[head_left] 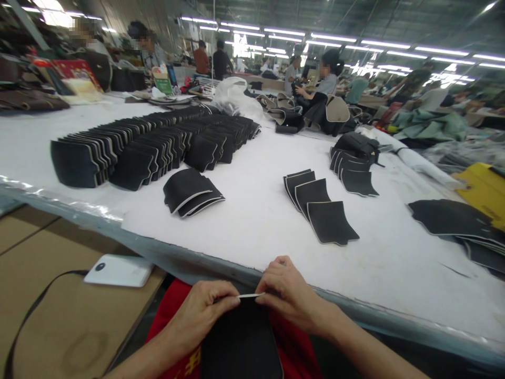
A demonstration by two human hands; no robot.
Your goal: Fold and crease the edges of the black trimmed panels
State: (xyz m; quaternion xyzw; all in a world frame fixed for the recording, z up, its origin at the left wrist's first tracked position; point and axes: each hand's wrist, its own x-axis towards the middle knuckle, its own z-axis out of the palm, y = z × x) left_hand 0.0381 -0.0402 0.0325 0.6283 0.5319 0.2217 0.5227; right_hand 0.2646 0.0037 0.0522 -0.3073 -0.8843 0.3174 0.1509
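A black piece with a pale edge (240, 342) lies over my lap below the table edge. My left hand (213, 302) pinches its top edge on the left, and my right hand (282, 289) pinches the same edge a little to the right. A short pale strip of the edge shows between the two pinches. Beyond my hands on the white table (244, 210) are a small stack of black pieces (189, 192) and a fanned group of similar pieces (329, 221).
Long rows of black pieces (79, 163) stand at the left. A white phone (118, 270) lies on cardboard (59, 316) at the lower left. More black pieces (453, 218) and a yellow item (487, 189) are at the right. People work in the background.
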